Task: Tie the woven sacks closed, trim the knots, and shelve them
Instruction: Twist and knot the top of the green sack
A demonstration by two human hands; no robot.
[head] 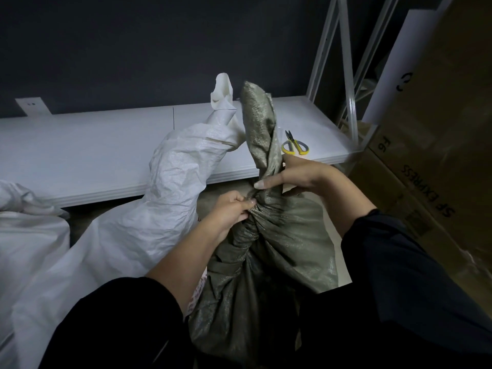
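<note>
A grey-green woven sack point(269, 262) stands between my arms, its neck gathered and twisted into a tall tail that rises to the shelf's height. My left hand point(231, 209) pinches the bunched fabric at the left of the twist. My right hand point(295, 177) grips the tail just above the gather, thumb pointing left across it. A white woven sack point(149, 217) leans to the left, its twisted top resting on the white shelf point(87, 145). Yellow-handled scissors point(294, 145) lie on the shelf, just behind my right hand.
Another white sack point(26, 225) lies at the far left. Brown cardboard boxes point(436, 145) are stacked close on the right. The white metal shelf frame point(346, 75) rises at the back right, in front of a dark wall.
</note>
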